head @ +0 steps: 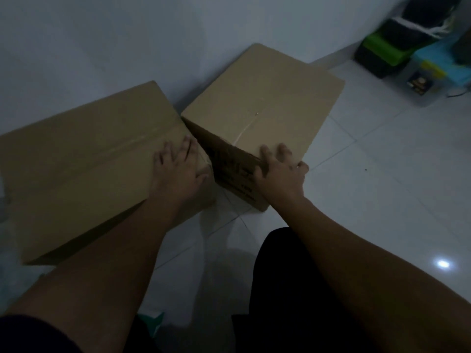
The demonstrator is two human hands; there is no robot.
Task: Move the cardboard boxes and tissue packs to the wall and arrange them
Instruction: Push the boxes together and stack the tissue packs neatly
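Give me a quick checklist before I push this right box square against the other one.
1. Support: left hand lies flat on left box: ok.
2. Grip: right hand holds the near top edge of right box: ok.
3. Boxes parallel: not ok, a wedge gap opens toward you.
4. Right box flush to wall: cannot tell.
5. Tissue packs located: cannot tell, none plainly visible.

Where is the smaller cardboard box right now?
Head view, centre-right: the smaller cardboard box sits on the floor, far end at the wall, right of the larger box; the right hand grips its near edge.
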